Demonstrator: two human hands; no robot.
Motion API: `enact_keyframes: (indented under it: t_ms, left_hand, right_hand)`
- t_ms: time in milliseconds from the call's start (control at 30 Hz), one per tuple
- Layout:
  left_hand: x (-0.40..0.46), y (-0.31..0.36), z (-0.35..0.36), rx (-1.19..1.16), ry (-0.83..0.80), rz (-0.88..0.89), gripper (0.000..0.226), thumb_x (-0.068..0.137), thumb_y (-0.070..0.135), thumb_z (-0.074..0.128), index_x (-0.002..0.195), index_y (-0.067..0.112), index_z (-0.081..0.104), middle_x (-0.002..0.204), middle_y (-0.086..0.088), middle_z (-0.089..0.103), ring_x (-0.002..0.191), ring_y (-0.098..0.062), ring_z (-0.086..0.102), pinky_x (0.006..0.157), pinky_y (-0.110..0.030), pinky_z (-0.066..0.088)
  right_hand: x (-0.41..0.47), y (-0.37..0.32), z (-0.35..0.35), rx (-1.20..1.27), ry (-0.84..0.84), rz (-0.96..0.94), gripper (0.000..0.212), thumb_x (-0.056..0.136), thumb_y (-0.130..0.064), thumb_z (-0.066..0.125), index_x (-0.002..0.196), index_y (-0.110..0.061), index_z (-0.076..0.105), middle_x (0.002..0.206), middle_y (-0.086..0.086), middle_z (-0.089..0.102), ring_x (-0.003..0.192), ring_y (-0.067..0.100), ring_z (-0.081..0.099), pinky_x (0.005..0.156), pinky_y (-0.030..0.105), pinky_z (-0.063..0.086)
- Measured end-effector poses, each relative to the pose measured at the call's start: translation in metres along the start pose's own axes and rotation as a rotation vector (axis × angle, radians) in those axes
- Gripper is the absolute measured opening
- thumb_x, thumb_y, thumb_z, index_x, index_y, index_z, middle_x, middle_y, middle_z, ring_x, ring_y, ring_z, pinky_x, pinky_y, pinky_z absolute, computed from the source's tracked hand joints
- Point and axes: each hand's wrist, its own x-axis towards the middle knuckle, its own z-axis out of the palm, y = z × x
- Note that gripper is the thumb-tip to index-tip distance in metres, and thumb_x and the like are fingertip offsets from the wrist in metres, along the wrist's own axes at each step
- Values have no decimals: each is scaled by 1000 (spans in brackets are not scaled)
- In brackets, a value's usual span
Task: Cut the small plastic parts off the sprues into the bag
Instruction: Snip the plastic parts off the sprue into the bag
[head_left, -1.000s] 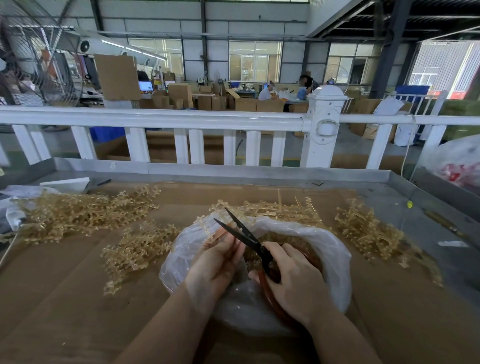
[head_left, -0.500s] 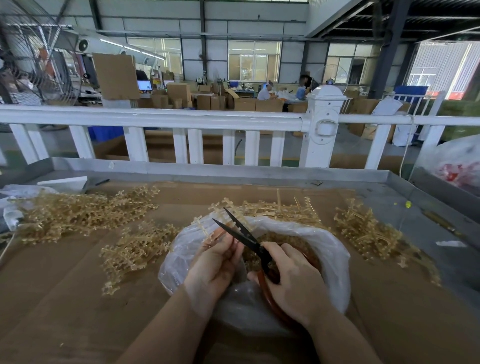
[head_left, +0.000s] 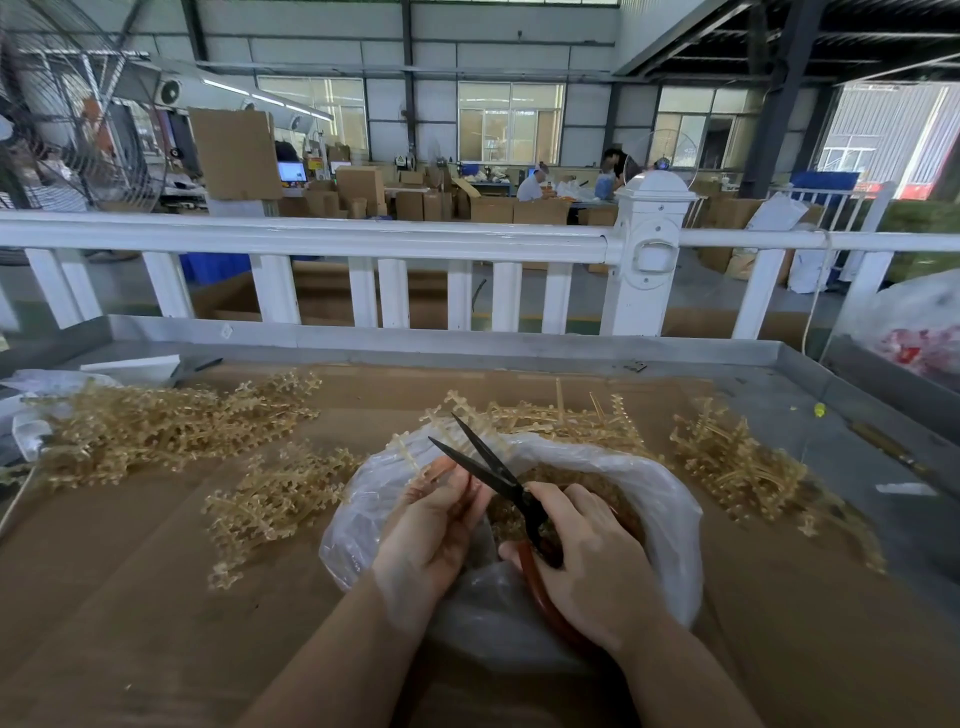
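Note:
A clear plastic bag sits open on the cardboard-covered table, with small tan parts inside. My left hand pinches a tan sprue over the bag's left rim. My right hand grips black scissors by their red handles. The blades are spread open and point up and left, beside the sprue.
Piles of tan sprues lie at the left, the centre left, behind the bag and at the right. The table's metal rim and a white fence stand behind. A bag with red contents sits far right.
Both hands stay over the bag; the sprue and open scissors have barely shifted. The view has drifted slightly.

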Motion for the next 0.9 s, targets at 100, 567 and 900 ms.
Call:
enact_keyframes:
  t_ms: [100,567,900]
  left_hand:
    - [0,-1,-2,54,-10,15,14,91,-7,49,96,0,61,71,-12,70,59,-15,70,51,-22,57]
    - [-2,-2,-4,94,-91,35,21,92,-8,46,86,3,63,68,-8,70,59,-13,69,54,-22,57]
    - [3,-5,-8,61,-96,29,18,92,-6,48,89,5,61,69,-8,69,59,-13,68,56,-21,57]
  right_hand:
    - [0,0,0,-15,-11,-1,60,83,-60,54,129,-22,53,113,-2,59,109,17,54,90,28,46]
    - [2,0,-1,-26,-46,16,65,81,-66,47,131,-25,50,115,-5,57,110,13,52,90,24,43]
    - [0,-1,0,-16,-30,25,68,79,-69,43,132,-28,49,117,-7,57,113,11,51,93,25,44]
